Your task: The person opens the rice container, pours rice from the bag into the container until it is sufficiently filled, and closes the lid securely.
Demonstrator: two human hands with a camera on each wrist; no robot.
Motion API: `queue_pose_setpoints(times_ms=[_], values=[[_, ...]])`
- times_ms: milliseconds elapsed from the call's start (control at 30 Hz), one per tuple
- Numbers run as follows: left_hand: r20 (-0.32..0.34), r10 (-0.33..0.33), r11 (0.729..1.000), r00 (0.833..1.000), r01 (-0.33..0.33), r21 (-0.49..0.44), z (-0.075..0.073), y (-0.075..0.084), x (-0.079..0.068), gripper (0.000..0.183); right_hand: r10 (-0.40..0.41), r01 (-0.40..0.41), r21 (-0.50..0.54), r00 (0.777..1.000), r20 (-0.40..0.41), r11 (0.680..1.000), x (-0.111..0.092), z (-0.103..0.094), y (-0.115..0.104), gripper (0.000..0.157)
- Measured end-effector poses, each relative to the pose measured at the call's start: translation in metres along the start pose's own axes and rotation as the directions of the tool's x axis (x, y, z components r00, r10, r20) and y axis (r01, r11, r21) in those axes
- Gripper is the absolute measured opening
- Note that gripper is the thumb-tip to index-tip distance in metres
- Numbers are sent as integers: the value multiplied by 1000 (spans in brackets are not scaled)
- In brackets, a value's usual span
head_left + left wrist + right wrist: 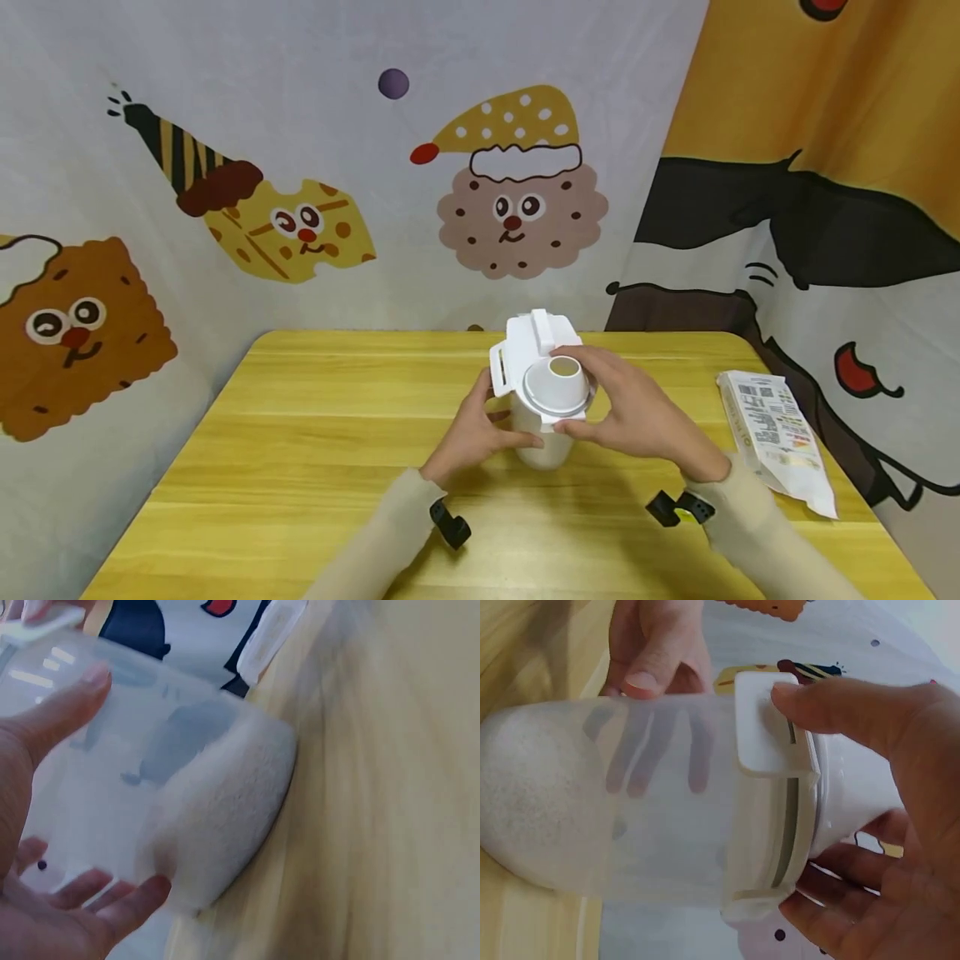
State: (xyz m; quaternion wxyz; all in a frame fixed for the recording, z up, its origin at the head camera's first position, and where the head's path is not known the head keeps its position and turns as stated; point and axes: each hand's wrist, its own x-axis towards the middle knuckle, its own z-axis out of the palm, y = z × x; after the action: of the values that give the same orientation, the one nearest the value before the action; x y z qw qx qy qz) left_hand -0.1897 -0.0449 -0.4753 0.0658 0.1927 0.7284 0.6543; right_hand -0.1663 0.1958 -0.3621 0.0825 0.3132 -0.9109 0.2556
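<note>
A tall, translucent plastic storage container (545, 450) stands on the table, with white grains (225, 799) heaped at its bottom. On its top sits a white lid (536, 337) with a round raised cap and side flaps. My left hand (468, 433) is wrapped round the container's body, thumb on the near side and fingers on the far side. The right hand (645, 404) grips the lid from the right. In the right wrist view its thumb presses a white latch flap (761, 735), while the other fingers curl at the lid's far edge.
A printed white packet (780, 437) lies at the right edge of the wooden table (337, 433). Behind the table hangs a cloth (300, 50) with cartoon figures. Each wrist wears a small black camera (450, 525).
</note>
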Motion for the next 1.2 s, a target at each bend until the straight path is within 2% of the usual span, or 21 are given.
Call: queue_pose_setpoints(times_ms=[100,233,367,567,767,900,1033,1200], values=[[-54,26,999,998,-25,21,8,3,-3,108,-26,25,26,999,32,999,2,-4,6,85],[-121,28,998,992,-22,52,17,4,-8,109,-56,51,75,996,63,996,3,-7,14,85],[-139,22,997,990,-12,73,20,3,-11,113,-60,50,112,995,85,992,3,-8,20,85],[-80,35,997,996,-30,70,10,-1,-8,111,-42,32,105,995,92,994,2,-9,18,83],[-38,-27,990,999,32,134,-8,-1,-3,103,13,-15,45,999,37,999,0,-8,6,84],[-28,-27,988,999,31,149,-20,-1,5,105,69,-69,13,998,-10,998,-3,-6,-3,84],[11,-5,993,1000,3,117,-29,-5,15,110,112,-112,13,992,-58,994,-5,-2,-11,81],[91,19,999,996,-22,35,-35,-12,27,112,133,-132,17,987,-95,991,-7,2,-16,75]])
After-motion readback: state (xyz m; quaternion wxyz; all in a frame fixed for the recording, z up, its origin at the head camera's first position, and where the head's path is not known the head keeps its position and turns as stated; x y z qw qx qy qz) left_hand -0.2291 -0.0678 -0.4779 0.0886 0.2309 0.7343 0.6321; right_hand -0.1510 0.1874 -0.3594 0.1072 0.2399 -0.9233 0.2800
